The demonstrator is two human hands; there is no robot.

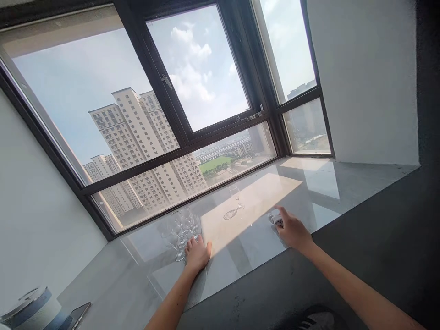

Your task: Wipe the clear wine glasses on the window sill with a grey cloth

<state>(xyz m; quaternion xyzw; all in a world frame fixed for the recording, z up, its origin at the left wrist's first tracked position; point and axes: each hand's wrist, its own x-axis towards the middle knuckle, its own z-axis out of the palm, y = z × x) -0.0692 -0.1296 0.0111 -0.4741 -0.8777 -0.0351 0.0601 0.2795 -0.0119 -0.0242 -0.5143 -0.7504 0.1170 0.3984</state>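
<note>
Several clear stemmed glasses [179, 231] stand in a cluster on the glossy window sill [237, 256], left of centre. My left hand [198, 253] is right beside their feet, palm down, thumb apart from the fingers. Whether its fingertips touch a glass is hard to tell. One more stemmed glass [235, 195] stands alone in the sunlit patch near the window, its shadow falling to the left. Over on the right, my right hand [294, 231] grips a crumpled white cloth [276, 217] at the sill's surface, near the front edge.
A large dark-framed window [185, 142] rises behind the sill, with a handle [167, 81] on its middle pane. White walls close both sides. At the lower left are a blue-and-white cylindrical container [37, 309] and a flat dark device [79, 315]. Part of a shoe [319, 320] shows below.
</note>
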